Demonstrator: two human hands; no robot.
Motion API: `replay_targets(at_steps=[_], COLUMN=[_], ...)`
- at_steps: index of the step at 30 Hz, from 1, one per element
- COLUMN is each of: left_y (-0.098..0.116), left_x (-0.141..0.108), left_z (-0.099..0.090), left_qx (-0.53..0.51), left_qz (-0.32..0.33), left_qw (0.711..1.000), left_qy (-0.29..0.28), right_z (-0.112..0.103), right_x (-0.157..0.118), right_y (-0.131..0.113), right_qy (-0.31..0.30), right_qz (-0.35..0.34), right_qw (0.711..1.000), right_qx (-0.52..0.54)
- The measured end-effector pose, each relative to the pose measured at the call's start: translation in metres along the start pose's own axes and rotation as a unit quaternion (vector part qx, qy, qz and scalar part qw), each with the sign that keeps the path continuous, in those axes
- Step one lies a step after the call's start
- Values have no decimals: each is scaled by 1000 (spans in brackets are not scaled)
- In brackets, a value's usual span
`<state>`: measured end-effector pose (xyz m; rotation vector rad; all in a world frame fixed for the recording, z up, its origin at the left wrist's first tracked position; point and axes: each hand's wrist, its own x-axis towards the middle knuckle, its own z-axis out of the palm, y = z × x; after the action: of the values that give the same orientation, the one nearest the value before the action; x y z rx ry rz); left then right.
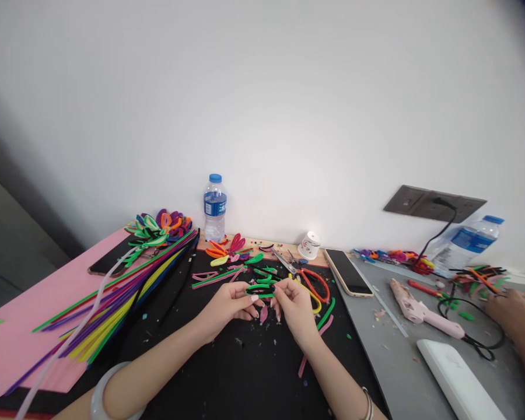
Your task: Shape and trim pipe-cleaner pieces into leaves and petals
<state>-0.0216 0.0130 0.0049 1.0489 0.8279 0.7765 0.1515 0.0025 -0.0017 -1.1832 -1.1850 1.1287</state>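
My left hand (227, 306) and right hand (294, 303) each pinch one end of a green-and-black pipe-cleaner loop (261, 290), thumb against finger, probably so that it keeps its shape between them, just above the black mat (227, 373). The orange-handled scissors (310, 283) lie just beyond my right hand, likely to stay handy without crowding my fingers.

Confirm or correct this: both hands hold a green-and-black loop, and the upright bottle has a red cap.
Wrong: the head view shows the cap on the upright bottle is blue, not red. The left hand and right hand do hold the green-and-black loop.
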Motion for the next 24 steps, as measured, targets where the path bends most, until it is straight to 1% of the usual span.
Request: replay_targets(at_steps=[5,11,14,19,24], left_y=[2,-1,-3,-5,-3], left_x=[-1,0,2,4,3], left_z=[1,2,2,2,3], left_qx=[-15,23,26,14,19], left_qz=[4,19,25,16,14], left_qw=[1000,999,999,999,999], left_qy=[-5,11,16,27,26], right_z=[3,4,4,4,2], right_x=[-3,-4,-4,-3,-3], right_y=[-4,-6,-5,-1,-3], right_qy=[-3,-2,-3,-14,-8], right_qz=[-1,-5,-8,-5,-1], right_qw=[1000,1000,1000,1000,1000], right_qx=[-7,-20,-18,-8,-11])
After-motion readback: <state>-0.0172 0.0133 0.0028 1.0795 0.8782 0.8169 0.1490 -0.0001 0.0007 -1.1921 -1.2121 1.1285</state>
